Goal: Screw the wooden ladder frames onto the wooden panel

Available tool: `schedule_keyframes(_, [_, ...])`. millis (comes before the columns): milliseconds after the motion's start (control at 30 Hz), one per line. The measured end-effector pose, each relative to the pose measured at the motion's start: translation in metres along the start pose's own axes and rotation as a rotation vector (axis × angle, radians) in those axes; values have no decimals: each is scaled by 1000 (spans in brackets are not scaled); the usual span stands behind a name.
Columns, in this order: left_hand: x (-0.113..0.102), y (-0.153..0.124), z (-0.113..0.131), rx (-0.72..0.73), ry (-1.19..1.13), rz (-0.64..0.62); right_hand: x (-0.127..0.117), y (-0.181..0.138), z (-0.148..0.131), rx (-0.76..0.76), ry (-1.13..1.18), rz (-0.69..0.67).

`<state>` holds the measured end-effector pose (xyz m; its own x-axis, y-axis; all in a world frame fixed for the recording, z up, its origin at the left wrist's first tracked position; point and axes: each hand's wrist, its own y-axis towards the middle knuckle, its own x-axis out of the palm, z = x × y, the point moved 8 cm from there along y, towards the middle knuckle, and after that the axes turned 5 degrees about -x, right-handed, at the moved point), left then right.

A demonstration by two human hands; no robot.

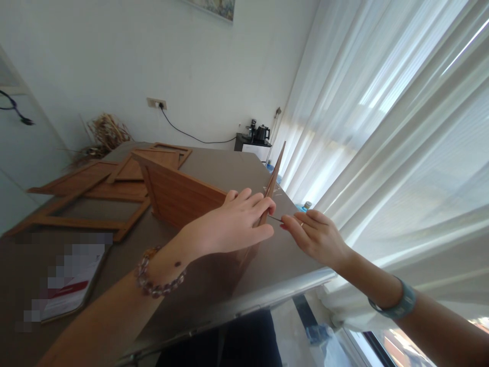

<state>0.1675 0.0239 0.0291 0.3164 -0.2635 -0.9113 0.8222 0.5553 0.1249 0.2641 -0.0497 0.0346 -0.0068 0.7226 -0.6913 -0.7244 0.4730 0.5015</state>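
Note:
My left hand (239,219) is closed over the joint of two wooden pieces, thumb on the near side. One is a reddish-brown wooden panel (179,191) standing on its edge and running off to the left. The other is a narrow upright board (275,171), seen nearly edge-on, meeting the panel's right end. My right hand (311,232) pinches a thin metal rod (275,218), like a hex key, to the right of that board. The rod points left at the board's outer face; its tip is too small to make out.
Several wooden frames and panels (87,223) lie flat on the grey-brown table (229,165) at the left. A flat item with a white and red face (72,290) is near the front left. A kettle (263,133) stands beyond the table; curtains (355,127) hang at right.

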Motion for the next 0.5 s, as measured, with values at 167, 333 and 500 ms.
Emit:
schedule_keyframes(167, [0, 0, 0, 27, -31, 11, 36, -17, 14, 832, 1087, -158])
schedule_keyframes(333, [1, 1, -2, 21, -55, 9, 50, -21, -10, 1358, 1922, -105])
schedule_keyframes(500, [2, 2, -2, -15, -47, -10, 49, -17, 0, 1128, 1617, -172])
